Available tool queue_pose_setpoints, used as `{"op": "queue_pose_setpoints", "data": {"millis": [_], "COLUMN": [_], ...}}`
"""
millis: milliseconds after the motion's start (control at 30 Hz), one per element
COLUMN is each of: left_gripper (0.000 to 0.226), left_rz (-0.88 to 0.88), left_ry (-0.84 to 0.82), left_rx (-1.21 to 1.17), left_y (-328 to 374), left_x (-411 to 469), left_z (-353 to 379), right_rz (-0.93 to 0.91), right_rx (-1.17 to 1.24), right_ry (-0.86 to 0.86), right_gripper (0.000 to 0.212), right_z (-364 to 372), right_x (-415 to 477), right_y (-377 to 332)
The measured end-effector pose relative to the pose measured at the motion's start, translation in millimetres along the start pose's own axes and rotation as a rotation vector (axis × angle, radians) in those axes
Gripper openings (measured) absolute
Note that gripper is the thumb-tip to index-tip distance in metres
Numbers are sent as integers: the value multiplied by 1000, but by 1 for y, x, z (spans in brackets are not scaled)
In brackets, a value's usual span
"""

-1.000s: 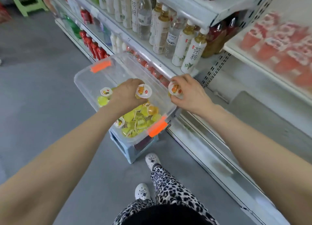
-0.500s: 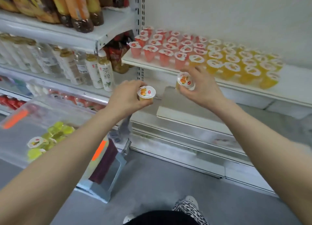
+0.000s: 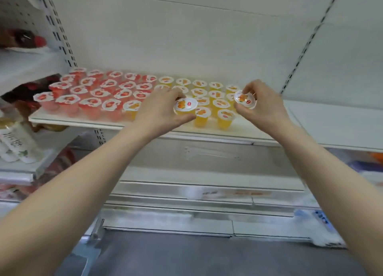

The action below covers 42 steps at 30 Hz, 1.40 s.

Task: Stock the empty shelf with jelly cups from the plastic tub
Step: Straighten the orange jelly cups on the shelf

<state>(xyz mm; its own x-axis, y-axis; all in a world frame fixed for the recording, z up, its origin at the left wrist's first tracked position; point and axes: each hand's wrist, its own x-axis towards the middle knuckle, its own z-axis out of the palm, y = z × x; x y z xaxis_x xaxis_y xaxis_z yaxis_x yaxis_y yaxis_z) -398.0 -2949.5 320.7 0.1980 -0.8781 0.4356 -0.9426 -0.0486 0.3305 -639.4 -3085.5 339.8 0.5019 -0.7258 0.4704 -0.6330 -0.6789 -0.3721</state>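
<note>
Two hands, each holding a jelly cup, over a stocked white shelf.

The shelf (image 3: 252,128) runs across the middle of the frame. Its left part carries a block of red jelly cups (image 3: 97,93), and just right of them, at centre, stands a block of orange jelly cups (image 3: 219,104). Pale bottles (image 3: 18,145) sit at the lower left edge. The left hand (image 3: 159,110), at centre, curls round an orange-lidded cup (image 3: 185,106) – lid up, in front of the orange block. The right hand (image 3: 265,108), right of centre, pinches a second cup (image 3: 245,99), tilted toward the camera, at that block's right edge. Whether either held cup touches the shelf I cannot tell.
</note>
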Motion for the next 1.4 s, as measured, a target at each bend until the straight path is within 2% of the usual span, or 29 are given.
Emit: {"op": "queue_pose_setpoints", "data": {"millis": [100, 233, 433, 633, 733, 933, 1067, 1233, 1400], "left_gripper": [57, 65, 64, 64, 64, 62, 61, 68, 66], "left_rz": [-10, -64, -99, -110, -88, -25, 45, 98, 116], "left_ry": [0, -3, 7, -19, -13, -15, -25, -61, -4], "left_rx": [-24, -43, -27, 38, 33, 8, 27, 170, 235], "left_y": [24, 39, 43, 49, 58, 84, 108, 125, 122], "left_x": [21, 36, 42, 46, 48, 61, 72, 77, 71], "left_z": [23, 42, 43, 44, 46, 62, 83, 116, 138], "right_rz": [77, 118, 99, 106, 94, 2, -79, -115, -162], "right_rx": [-33, -7, 1, 43, 48, 40, -17, -132, -182], "right_ry": [-70, -176, -260, -241, -240, -349, -292, -225, -211], "right_gripper": [27, 27, 29, 29, 30, 39, 43, 41, 42], "right_z": [1, 22, 48, 57, 59, 42, 19, 11, 14], "right_x": [11, 20, 34, 43, 44, 44, 48, 50, 49], "right_y": [44, 75, 89, 95, 97, 111, 124, 143, 152]}}
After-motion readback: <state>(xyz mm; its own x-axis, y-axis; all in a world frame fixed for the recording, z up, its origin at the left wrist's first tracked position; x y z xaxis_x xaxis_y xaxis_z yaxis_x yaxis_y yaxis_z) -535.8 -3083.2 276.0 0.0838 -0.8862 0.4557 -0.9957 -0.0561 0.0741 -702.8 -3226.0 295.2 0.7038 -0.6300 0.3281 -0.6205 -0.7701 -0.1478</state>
